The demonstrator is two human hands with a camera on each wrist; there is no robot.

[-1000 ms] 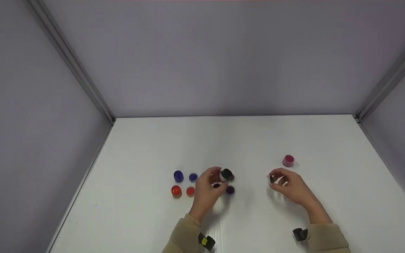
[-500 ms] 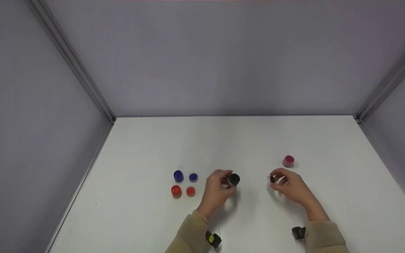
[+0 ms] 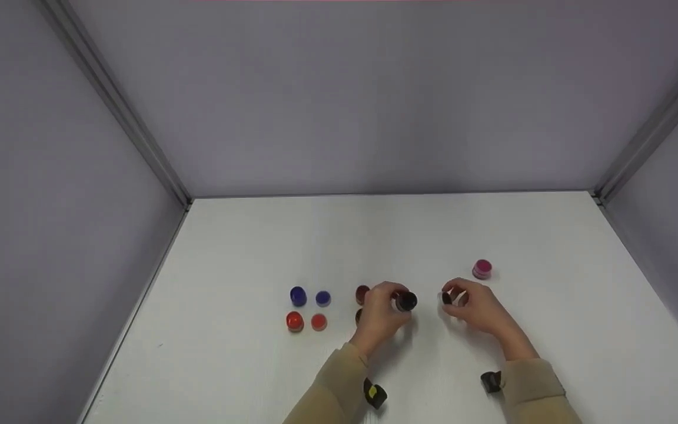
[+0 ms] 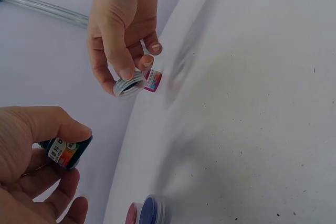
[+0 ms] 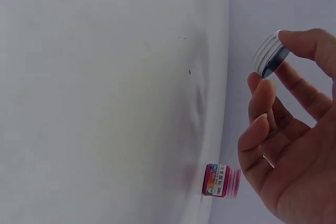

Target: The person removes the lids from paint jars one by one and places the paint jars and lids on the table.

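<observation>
My left hand (image 3: pixel 391 301) grips a small dark paint jar (image 3: pixel 405 301) with a coloured label, lifted off the white table (image 3: pixel 374 235); the left wrist view shows the jar (image 4: pixel 67 150) under my thumb. My right hand (image 3: pixel 455 296) pinches a clear ribbed lid (image 3: pixel 447 298) between thumb and fingers, seen edge-on in the right wrist view (image 5: pixel 270 56). Jar and lid are a short gap apart, facing each other. A closed pink jar (image 3: pixel 482 269) stands just behind the right hand.
Left of my hands stand a blue jar (image 3: pixel 298 295) with its blue lid (image 3: pixel 323 298), and a red jar (image 3: pixel 295 321) with its red lid (image 3: pixel 318 321). A brown piece (image 3: pixel 362 292) lies beside the left hand. A purple lid (image 4: pixel 153 211) lies below it.
My left hand has carried the dark jar to the right, toward the right hand, uncovering the brown piece. The right hand with the lid has shifted slightly left.
</observation>
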